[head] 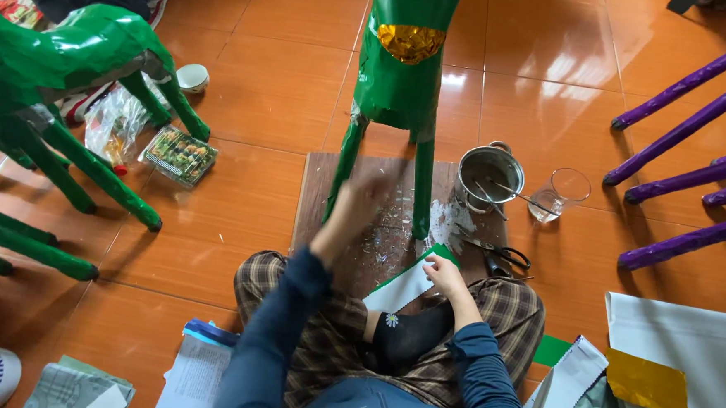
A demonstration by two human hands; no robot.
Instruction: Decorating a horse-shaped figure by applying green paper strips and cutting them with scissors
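Inspector: The left hand (354,208), blurred so its fingers cannot be judged, is reaching the green figure (398,82) standing on the board (314,197).

Clerk: The right hand (446,276) is pinching a green paper strip (408,282) over the lap; pressing it on needs glue.

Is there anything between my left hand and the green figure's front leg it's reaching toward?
Nothing visible. The left hand, blurred, is raised right beside the green figure's leg over the wooden board. The right hand holds a white and green sheet lower down, clear of that gap.
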